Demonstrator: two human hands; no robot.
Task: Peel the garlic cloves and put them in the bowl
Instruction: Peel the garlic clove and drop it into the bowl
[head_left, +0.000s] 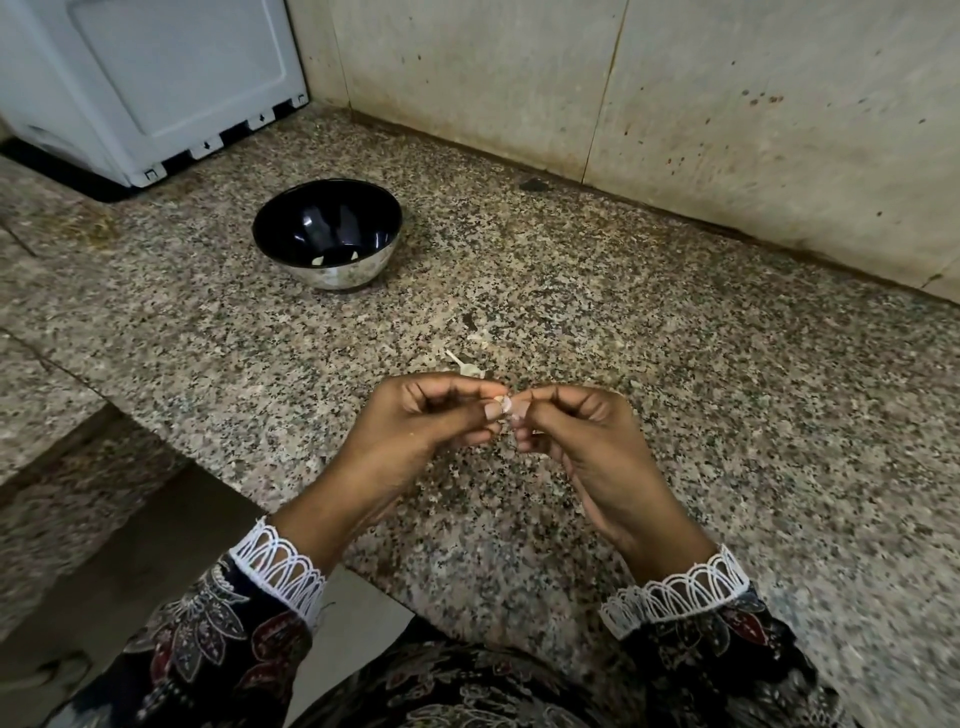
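Nearest the camera, two patterned sleeves with white lace cuffs lead up to the hands, which meet over the speckled granite counter (675, 415). The left hand (415, 426) and the right hand (576, 431) both have their fingers curled in, fingertips pinching a single garlic clove (505, 406) between them, held clear above the stone. Little of the clove shows: a small pale, faintly pinkish piece between the thumbnails, so whether skin still clings to it is hard to tell.

This looks like the peeling step, mid-way on one clove. The next move probably calls for a thumbnail to catch the papery edge and strip it off while the other hand keeps the clove steady, then a reach forward and to the left.

Just beyond the hands, thin whitish peel scraps (467, 366) lie scattered on the counter. Farther back sits the steel bowl (332, 270), dark inside, with a couple of pale pieces (318, 262) at its bottom, likely peeled cloves. A white appliance (156, 88) stands behind it.
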